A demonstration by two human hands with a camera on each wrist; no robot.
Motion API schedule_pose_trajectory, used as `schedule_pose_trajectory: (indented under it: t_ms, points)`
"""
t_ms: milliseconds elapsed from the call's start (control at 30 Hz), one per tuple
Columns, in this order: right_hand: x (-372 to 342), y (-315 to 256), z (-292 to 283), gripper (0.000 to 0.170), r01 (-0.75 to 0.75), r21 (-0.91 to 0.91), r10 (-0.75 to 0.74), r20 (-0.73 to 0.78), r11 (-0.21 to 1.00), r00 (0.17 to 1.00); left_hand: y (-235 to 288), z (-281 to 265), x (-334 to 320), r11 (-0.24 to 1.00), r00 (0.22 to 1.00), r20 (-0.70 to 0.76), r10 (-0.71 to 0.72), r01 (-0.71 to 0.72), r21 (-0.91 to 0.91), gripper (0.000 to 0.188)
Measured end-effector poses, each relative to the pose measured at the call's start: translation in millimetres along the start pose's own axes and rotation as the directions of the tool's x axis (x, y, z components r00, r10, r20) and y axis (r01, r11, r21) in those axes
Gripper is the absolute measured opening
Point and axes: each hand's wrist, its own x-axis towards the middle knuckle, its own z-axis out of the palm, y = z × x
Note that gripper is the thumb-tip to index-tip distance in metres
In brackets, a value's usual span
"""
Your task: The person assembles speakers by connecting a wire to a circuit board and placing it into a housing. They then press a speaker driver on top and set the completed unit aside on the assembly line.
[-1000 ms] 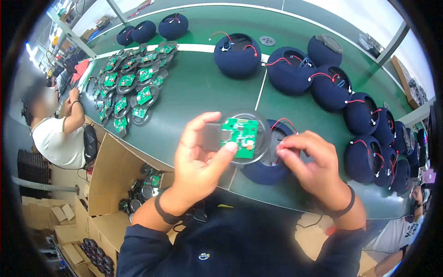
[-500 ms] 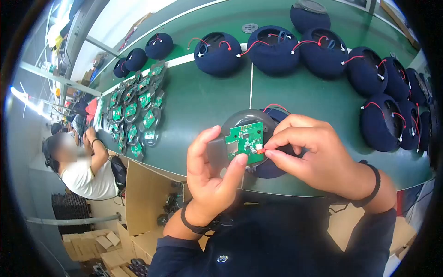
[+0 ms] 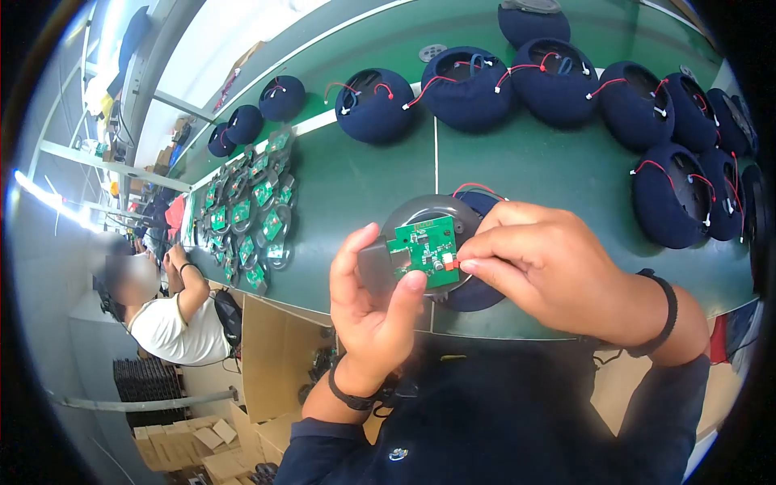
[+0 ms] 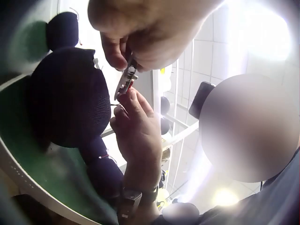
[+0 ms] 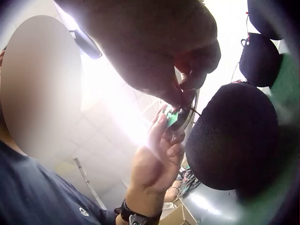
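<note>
My left hand grips a round dark disc by its left side, thumb on the green circuit board mounted on it. Thumb and index finger of my right hand pinch a small red-and-white connector against the board's lower right edge; whether it is seated I cannot tell. Partly hidden behind disc and hand lies a navy fabric-covered round shell, red wires showing above it. In the right wrist view, a thin wire runs from the pinching fingers to the shell.
Several navy shells with red wires, one of them a shell, line the back and right of the green table. At the left lies a heap of discs with boards. Beyond it sits a person. Cardboard boxes stand below the table edge.
My right hand has moved left from the shell's wires to the board and pinches the connector there. My left hand still holds the disc. The head view has shifted.
</note>
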Motion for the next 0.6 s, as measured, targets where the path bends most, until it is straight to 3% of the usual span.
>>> schedule_pose_trajectory:
  t_ms: [167,500,600]
  points:
    - [5,-11,-12,0.019,-0.144,-0.072,0.151,0.101,0.987,0.983,-1,-3,0,1.000,0.999,0.042,-0.005,0.004,0.001,0.060]
    - [4,-5,-12,0.022,-0.072,-0.085,0.078,0.071,0.994,0.994,7,7,-1,0.999,0.999,0.044,-0.026,0.025,0.022,0.059]
    - [8,-5,-19,0.022,-0.086,-0.072,0.092,0.077,0.994,0.993,-4,6,-4,0.998,0.999,0.046,-0.009,0.012,-0.066,0.059]
